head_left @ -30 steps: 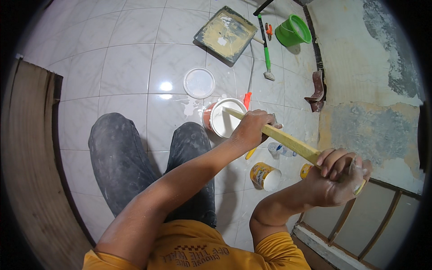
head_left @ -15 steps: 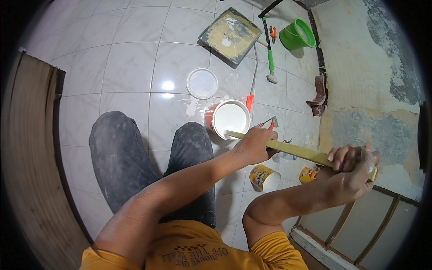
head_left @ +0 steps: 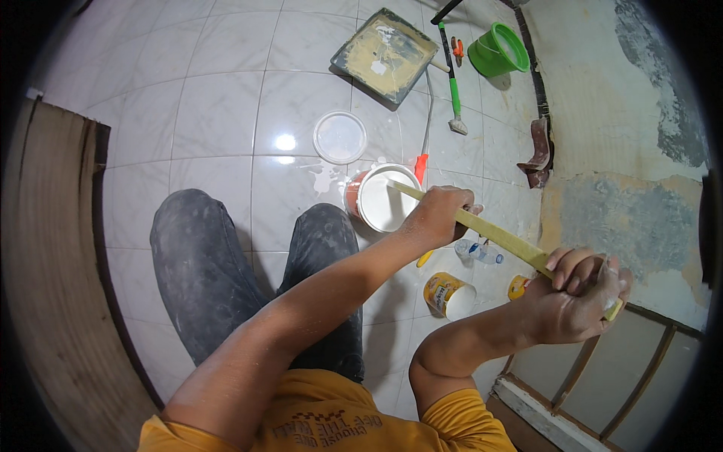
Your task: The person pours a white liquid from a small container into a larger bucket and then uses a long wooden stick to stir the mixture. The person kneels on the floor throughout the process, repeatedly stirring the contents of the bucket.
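Note:
A long yellowish wooden stick [head_left: 506, 239] slants from the right down into a bucket of white paint [head_left: 384, 202], its far tip in the paint. My left hand [head_left: 444, 215] is wrapped round the stick a little above the bucket's rim. Farther up, near the stick's other end, my right hand [head_left: 584, 294] grips it, with white smears on the skin. The bucket has an orange-red outside and stands on the tiles just beyond my knee. Beside it lies a round translucent lid [head_left: 340, 137], with white spilled paint [head_left: 325, 177] between them.
A paint tray [head_left: 385, 59] crusted with beige, a green-handled scraper [head_left: 456, 102], orange-handled pliers [head_left: 457, 50] and a green bucket [head_left: 498, 51] are at the back. A plastic bottle [head_left: 480, 251] and yellow tubs [head_left: 449, 296] lie near my right arm. A wooden panel [head_left: 53, 248] stands left.
The stick's tip has moved from the bucket's near rim farther into the paint. My left hand has shifted slightly right and away from me, uncovering the bottle.

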The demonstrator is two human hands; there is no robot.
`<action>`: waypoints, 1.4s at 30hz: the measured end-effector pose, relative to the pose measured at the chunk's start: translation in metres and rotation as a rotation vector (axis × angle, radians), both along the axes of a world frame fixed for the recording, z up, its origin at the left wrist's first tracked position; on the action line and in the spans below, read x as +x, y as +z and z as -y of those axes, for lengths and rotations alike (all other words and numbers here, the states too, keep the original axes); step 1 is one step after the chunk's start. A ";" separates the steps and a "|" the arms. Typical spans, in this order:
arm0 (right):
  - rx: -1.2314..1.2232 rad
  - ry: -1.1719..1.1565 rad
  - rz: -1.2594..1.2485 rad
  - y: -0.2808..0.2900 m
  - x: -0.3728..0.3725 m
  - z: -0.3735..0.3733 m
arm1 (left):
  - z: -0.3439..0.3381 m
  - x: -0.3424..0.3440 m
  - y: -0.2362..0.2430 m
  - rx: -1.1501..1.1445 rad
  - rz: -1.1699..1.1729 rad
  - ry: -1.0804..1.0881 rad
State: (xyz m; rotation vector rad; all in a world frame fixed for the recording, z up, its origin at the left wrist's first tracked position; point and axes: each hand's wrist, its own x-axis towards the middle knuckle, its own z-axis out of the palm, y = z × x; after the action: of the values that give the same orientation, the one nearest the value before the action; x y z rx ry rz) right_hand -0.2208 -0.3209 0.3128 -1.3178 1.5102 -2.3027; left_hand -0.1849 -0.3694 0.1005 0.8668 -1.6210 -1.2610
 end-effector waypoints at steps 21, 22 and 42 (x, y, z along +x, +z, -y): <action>-0.012 -0.104 -0.075 0.000 0.010 0.008 | -0.003 0.006 0.006 0.062 -0.070 -0.028; 0.002 -0.124 -0.086 0.002 0.011 0.008 | -0.006 0.004 0.004 0.050 -0.050 -0.045; 0.065 -0.117 -0.123 0.005 0.007 0.011 | -0.008 -0.014 0.002 0.053 -0.079 0.015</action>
State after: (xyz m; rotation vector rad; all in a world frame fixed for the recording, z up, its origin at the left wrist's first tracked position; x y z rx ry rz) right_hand -0.2135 -0.3319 0.3173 -1.4135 1.7286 -2.2561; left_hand -0.1987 -0.3617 0.1026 0.8490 -1.5222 -1.3167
